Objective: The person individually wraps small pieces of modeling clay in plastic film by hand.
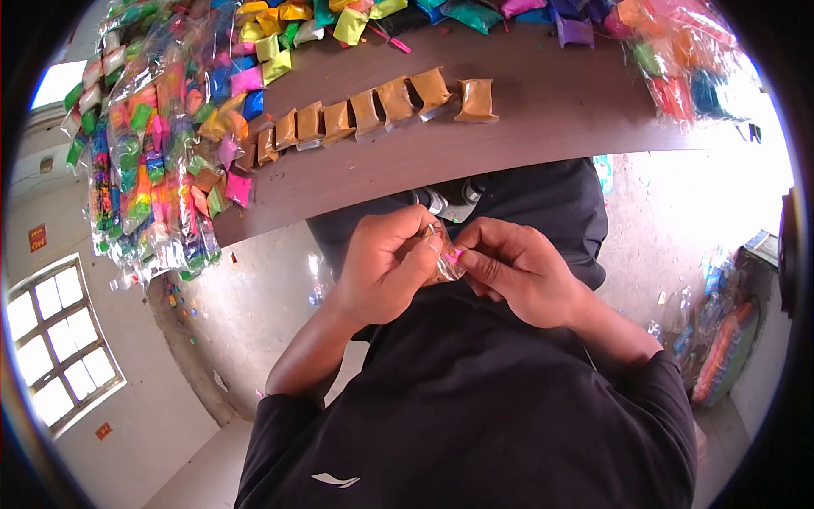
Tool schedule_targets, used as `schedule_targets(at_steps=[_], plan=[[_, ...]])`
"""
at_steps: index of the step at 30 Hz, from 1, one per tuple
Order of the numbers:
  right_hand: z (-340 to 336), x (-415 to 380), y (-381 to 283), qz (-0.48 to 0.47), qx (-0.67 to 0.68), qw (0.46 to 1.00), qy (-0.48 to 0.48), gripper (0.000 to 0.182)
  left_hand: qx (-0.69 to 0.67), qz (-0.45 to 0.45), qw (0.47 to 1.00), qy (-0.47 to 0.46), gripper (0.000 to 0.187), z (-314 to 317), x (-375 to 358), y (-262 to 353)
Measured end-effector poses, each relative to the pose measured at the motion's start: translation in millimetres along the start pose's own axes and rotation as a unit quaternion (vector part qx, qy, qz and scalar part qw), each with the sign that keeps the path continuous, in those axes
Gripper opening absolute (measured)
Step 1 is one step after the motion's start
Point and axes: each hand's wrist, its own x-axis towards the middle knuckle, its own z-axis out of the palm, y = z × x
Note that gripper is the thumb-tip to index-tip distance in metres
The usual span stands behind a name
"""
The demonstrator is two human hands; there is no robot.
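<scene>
Over my lap, my left hand (390,267) is closed around a small clear plastic packet (443,270) with brown contents. My right hand (521,271) meets it from the other side, thumb and fingertips pinched on a small bright pink piece (454,254) at the packet's edge. What kind of thing the pink piece is, I cannot make out. Beyond my hands, a row of brown wrapped packets (365,114) lies along the table (509,144), with a single brown packet (476,101) slightly apart at its right end.
Clear bags of multicoloured packets (144,161) hang over the table's left end. More colourful packets (352,25) line the back, near a thin pink tool (390,39). Another bag (682,64) sits at the right. On the floor at right are plastic-wrapped goods (721,348).
</scene>
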Motion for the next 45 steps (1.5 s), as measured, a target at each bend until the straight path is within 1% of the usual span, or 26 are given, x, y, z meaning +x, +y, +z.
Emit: schedule_targets(at_steps=[1,2,4,5,7,8,10,11,13,14,16,17,19,20,22,23,25,28,31,34,38,40,44,45], plan=[[-1.0,1.3,0.7,-0.026,-0.040,0.999,0.004,0.021,0.001,-0.007,1.000,-0.002,0.016,0.7,0.1,1.2],[-3.2,2.1,0.3,-0.026,-0.040,0.999,0.005,0.021,0.001,-0.007,1.000,-0.003,0.016,1.5,0.4,1.2],[-7.4,3.0,-0.5,-0.039,-0.078,0.996,-0.024,0.025,0.023,-0.011,1.000,-0.011,0.017,2.6,0.8,1.3],[-6.5,3.7,0.3,-0.040,-0.078,0.996,-0.024,0.025,0.023,-0.011,1.000,-0.012,0.017,2.8,0.6,1.3],[-3.2,6.9,4.6,-0.070,-0.152,0.986,-0.013,0.027,0.001,-0.029,0.999,-0.020,0.017,3.0,0.5,0.1],[-2.5,8.0,8.2,-0.070,-0.152,0.986,-0.013,0.027,0.001,-0.029,0.999,-0.020,0.017,3.7,0.9,-1.5],[-0.8,10.5,18.4,-0.065,-0.092,0.994,0.000,0.027,0.043,0.021,0.999,-0.004,0.018,5.9,2.3,-6.3],[1.5,11.4,24.3,-0.065,-0.093,0.994,0.000,0.027,0.043,0.021,0.999,-0.003,0.018,6.6,2.4,-8.5],[6.9,12.5,36.1,-0.113,0.082,0.990,-0.002,0.028,0.012,0.028,1.000,0.008,0.020,8.6,2.3,-12.4],[8.3,13.1,40.2,-0.112,0.082,0.990,-0.002,0.028,0.011,0.028,1.000,0.008,0.020,10.8,1.9,-13.8],[9.0,13.6,44.9,-0.131,0.141,0.981,-0.004,0.028,-0.036,0.021,0.999,0.028,0.020,15.7,0.4,-16.1],[7.6,12.6,44.5,-0.130,0.140,0.982,-0.004,0.028,-0.038,0.020,0.999,0.029,0.020,16.9,-0.5,-16.4],[3.4,11.9,42.5,-0.072,0.218,0.972,-0.052,0.030,-0.043,0.019,0.998,0.034,0.019,18.1,-0.8,-15.8],[3.1,12.0,43.1,-0.071,0.217,0.972,-0.053,0.030,-0.045,0.019,0.998,0.035,0.019,18.4,-1.6,-15.0],[2.1,13.8,46.5,-0.037,0.276,0.958,-0.072,0.032,-0.056,-0.016,0.998,0.036,0.019,17.8,-2.6,-13.1],[1.8,14.8,48.4,-0.035,0.274,0.958,-0.072,0.032,-0.058,-0.015,0.998,0.038,0.019,17.2,-2.2,-12.9],[1.8,16.6,52.7,-0.032,0.334,0.938,-0.091,0.030,-0.013,0.004,0.999,0.039,0.020,16.3,0.0,-13.2],[2.7,19.5,57.8,-0.037,0.361,0.927,-0.095,0.028,0.015,0.018,0.999,0.048,0.021,17.8,3.1,-11.9],[3.6,19.2,56.8,-0.029,0.363,0.928,-0.076,0.027,0.012,0.010,0.999,0.039,0.020,17.4,3.5,-11.7],[2.0,19.9,55.0,-0.032,0.363,0.928,-0.080,0.028,0.007,0.010,0.999,0.043,0.021,18.8,5.1,-7.2],[2.0,19.2,49.6,-0.035,0.349,0.933,-0.073,0.030,-0.004,0.005,0.999,0.042,0.020,19.3,6.2,-8.3],[3.2,18.4,47.1,-0.036,0.339,0.939,-0.045,0.031,-0.039,-0.004,0.999,0.037,0.018,20.4,7.0,-6.4],[-4.4,20.4,41.8,-0.035,0.321,0.946,-0.035,0.034,-0.039,-0.022,0.999,0.021,0.018,17.1,6.2,-8.1],[-13.1,22.6,39.0,-0.100,0.330,0.939,-0.016,0.036,-0.056,-0.046,0.995,0.067,0.019,16.6,6.4,-7.3]])
